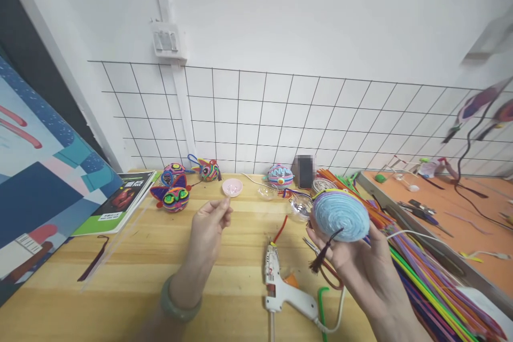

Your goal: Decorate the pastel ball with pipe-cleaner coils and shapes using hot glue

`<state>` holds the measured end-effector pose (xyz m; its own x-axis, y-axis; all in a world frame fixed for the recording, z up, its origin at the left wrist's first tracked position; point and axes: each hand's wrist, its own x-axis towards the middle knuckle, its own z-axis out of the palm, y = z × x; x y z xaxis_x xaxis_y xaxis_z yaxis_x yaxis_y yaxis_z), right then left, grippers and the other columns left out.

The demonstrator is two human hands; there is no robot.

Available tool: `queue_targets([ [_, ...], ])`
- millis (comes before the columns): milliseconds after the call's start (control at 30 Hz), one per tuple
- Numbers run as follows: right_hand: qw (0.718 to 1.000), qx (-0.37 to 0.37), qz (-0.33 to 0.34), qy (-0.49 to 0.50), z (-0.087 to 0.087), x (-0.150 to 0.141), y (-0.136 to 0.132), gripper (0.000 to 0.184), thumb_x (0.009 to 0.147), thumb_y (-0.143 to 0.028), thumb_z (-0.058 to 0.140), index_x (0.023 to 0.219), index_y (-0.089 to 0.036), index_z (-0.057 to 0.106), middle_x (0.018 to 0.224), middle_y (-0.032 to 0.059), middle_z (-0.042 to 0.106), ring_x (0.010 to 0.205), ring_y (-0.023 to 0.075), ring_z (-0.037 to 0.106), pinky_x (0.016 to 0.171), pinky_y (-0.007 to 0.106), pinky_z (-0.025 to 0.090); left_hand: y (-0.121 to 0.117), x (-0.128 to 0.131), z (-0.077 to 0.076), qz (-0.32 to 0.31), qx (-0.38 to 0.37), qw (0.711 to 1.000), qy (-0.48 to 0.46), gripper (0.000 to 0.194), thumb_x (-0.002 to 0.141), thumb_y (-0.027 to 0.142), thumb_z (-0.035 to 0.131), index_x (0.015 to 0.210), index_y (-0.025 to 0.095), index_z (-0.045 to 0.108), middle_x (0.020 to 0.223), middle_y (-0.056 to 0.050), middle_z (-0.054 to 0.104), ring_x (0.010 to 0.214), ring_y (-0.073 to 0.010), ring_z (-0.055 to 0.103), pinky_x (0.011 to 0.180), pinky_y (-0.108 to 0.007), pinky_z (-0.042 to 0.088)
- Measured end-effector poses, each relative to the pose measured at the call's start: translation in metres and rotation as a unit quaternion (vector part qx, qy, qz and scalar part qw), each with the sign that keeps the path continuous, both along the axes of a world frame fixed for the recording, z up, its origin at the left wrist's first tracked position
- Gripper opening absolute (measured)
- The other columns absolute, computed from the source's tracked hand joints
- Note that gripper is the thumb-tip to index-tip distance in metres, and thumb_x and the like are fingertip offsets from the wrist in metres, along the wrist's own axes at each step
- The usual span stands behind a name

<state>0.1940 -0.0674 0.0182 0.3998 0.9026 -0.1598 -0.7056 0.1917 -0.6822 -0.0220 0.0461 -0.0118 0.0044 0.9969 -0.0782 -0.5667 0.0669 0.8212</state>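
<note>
My right hand (360,262) holds a light blue ball (340,216) wound in spirals of fuzzy craft stem, resting on the palm and fingers. A dark tassel (319,256) hangs from its near face. My left hand (209,227) is raised over the table with thumb and fingers pinched together; whether something tiny is between them I cannot make out. Just beyond the left fingertips stands a small pink dish (232,188) with little clear pieces in it. Between the hands a white hot glue gun (276,283) lies on the wooden table, with scissors (326,262) beside it, partly covered.
Decorated fuzzy balls (175,197) stand at the back left, and a striped one (280,175) at the back middle. Bundles of colourful craft stems (436,283) lie right. A loose purple tassel (94,262) and a magazine (120,200) are left. An orange board (449,214) holds pliers (420,211).
</note>
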Motion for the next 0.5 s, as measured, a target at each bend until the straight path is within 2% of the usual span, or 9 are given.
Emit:
queue_targets([
  [167, 1.0, 0.006, 0.022, 0.011, -0.001, -0.002, -0.001, 0.052, 0.08, -0.049, 0.059, 0.126, -0.023, 0.056, 0.127, 0.0117, 0.062, 0.116, 0.0313, 0.057, 0.09, 0.051, 0.049, 0.018, -0.021, -0.001, 0.14, 0.01, 0.985, -0.098, 0.034, 0.056, 0.031, 0.083, 0.076, 0.015, 0.06, 0.061, 0.005, 0.056, 0.053, -0.0054, 0.05, 0.048, -0.016, 0.037],
  [300, 1.0, 0.01, 0.025, 0.014, -0.001, -0.004, -0.002, 0.051, 0.08, -0.049, 0.06, 0.125, -0.025, 0.056, 0.127, 0.0099, 0.063, 0.115, 0.0309, 0.058, 0.092, 0.052, 0.048, 0.034, -0.045, 0.002, 0.198, 0.019, 0.973, -0.118, 0.027, 0.074, 0.039, 0.069, 0.075, 0.016, 0.056, 0.063, 0.005, 0.056, 0.053, -0.0037, 0.048, 0.049, -0.015, 0.036],
  [400, 0.999, 0.004, 0.021, 0.026, 0.0, -0.008, -0.001, 0.05, 0.08, -0.049, 0.06, 0.125, -0.027, 0.056, 0.124, 0.0089, 0.064, 0.114, 0.0318, 0.058, 0.094, 0.058, 0.043, 0.033, -0.048, 0.007, 0.192, 0.032, 0.976, -0.103, 0.026, 0.077, 0.041, 0.065, 0.074, 0.017, 0.056, 0.061, 0.006, 0.056, 0.054, -0.0032, 0.047, 0.051, -0.015, 0.037],
  [500, 0.999, 0.006, 0.023, 0.045, -0.003, -0.013, 0.002, 0.047, 0.079, -0.049, 0.061, 0.123, -0.031, 0.057, 0.117, 0.0059, 0.068, 0.107, 0.0301, 0.061, 0.095, 0.059, 0.041, 0.015, -0.028, 0.01, 0.101, 0.047, 0.993, -0.047, 0.024, 0.062, 0.027, 0.079, 0.076, 0.015, 0.063, 0.065, 0.004, 0.062, 0.058, -0.0067, 0.052, 0.054, -0.018, 0.04],
])
